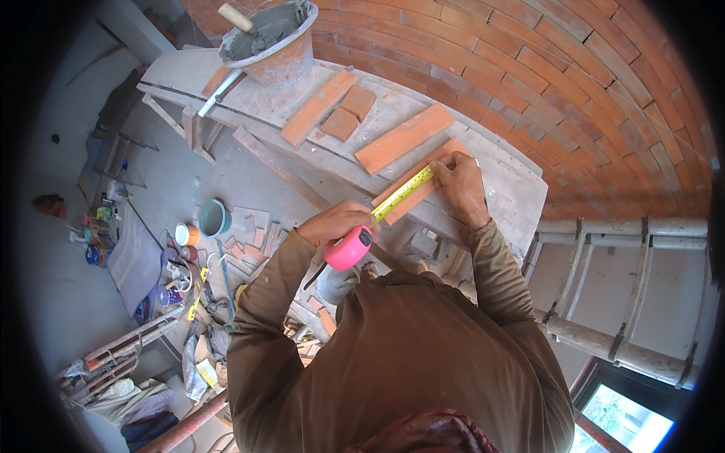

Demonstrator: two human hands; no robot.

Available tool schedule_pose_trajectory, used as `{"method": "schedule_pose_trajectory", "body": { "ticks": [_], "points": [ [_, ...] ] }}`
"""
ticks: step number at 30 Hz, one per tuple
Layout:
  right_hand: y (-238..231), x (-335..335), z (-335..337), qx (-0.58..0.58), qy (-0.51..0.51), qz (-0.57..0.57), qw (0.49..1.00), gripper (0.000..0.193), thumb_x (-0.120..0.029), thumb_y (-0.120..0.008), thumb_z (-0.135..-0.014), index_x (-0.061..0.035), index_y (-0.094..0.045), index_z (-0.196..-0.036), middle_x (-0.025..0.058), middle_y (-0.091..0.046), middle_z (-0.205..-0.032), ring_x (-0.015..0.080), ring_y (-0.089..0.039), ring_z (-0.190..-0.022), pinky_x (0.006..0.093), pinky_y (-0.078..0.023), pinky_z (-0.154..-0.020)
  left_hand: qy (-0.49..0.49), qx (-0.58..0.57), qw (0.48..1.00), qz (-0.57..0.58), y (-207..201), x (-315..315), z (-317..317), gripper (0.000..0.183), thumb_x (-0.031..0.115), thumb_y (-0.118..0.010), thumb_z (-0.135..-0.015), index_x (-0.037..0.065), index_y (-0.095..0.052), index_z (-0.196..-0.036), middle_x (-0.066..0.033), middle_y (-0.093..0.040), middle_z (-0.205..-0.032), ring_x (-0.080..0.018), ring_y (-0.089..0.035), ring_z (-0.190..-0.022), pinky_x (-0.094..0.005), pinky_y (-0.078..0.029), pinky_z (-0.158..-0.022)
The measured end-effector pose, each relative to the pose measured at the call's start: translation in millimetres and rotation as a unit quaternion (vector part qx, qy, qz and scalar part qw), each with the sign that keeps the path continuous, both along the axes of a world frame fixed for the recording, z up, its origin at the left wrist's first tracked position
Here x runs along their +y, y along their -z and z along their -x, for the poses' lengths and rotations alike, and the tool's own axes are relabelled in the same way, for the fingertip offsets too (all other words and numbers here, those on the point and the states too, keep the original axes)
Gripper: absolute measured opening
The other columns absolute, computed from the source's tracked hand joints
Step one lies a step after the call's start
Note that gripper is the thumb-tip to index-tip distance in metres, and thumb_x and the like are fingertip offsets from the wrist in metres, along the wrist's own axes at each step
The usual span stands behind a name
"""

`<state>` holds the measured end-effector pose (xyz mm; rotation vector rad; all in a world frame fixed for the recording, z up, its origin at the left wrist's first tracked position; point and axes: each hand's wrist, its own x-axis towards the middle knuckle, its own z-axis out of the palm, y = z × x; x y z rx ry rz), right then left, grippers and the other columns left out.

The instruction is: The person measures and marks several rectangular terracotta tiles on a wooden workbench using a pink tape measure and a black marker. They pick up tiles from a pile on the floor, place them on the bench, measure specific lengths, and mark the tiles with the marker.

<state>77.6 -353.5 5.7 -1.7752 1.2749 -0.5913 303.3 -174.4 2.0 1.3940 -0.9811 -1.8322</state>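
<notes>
A pink tape measure (347,251) is in my left hand (337,222), whose fingers are closed at the top of its case. Its yellow blade (402,195) is pulled out along a long, flat orange brick (411,204) that lies at the plank's near edge. At the far end of the blade, my right hand (461,187) pinches it against the brick, thumb and fingers closed. Another long brick (405,138) rests just beyond, apart from the measured one. Part of the measured brick is hidden by the blade and my right hand.
Farther left on the plank platform (498,170) lie a long brick (319,108), two short pieces (349,113) and a mortar bucket (273,57) with a wooden-handled tool. A brick wall (521,83) rises behind. Below left, the floor holds buckets (214,217) and scattered bricks. Scaffold pipes (627,347) stand right.
</notes>
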Motion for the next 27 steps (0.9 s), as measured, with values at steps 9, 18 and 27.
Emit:
{"method": "schedule_pose_trajectory", "body": {
  "ticks": [9, 18, 27],
  "points": [
    [2, -3, 4, 0.003, 0.007, 0.017, 1.0, 0.031, -0.028, -0.071, -0.084, 0.0027, -0.071, -0.084, 0.0189, -0.07, -0.076, 0.0299, -0.071, -0.073, 0.0396, -0.054, -0.069, -0.005, -0.008, 1.0, 0.003, -9, -6, 5, 0.032, 0.025, -0.061, -0.094, -0.005, -0.07, -0.1, -0.0145, -0.071, -0.096, -0.0174, -0.071, -0.088, -0.0282, -0.056, -0.072],
    [7, -3, 4, 0.018, 0.012, 0.035, 0.999, 0.031, -0.029, -0.072, -0.083, 0.0024, -0.07, -0.084, 0.0191, -0.07, -0.076, 0.0315, -0.07, -0.073, 0.0407, -0.054, -0.069, -0.013, 0.011, 1.0, -0.026, -13, -8, 5, 0.032, 0.025, -0.064, -0.093, -0.005, -0.07, -0.104, -0.0153, -0.071, -0.097, -0.0195, -0.072, -0.085, -0.0319, -0.06, -0.06],
    [7, -2, 7, 0.034, 0.012, 0.045, 0.998, 0.03, -0.027, -0.073, -0.082, 0.0026, -0.07, -0.084, 0.0203, -0.071, -0.078, 0.034, -0.071, -0.076, 0.0413, -0.054, -0.071, -0.037, 0.011, 0.999, -0.033, -3, -9, 8, 0.033, 0.023, -0.064, -0.092, -0.008, -0.067, -0.103, -0.0163, -0.072, -0.093, -0.0201, -0.072, -0.081, -0.033, -0.06, -0.057]
  ]
}}
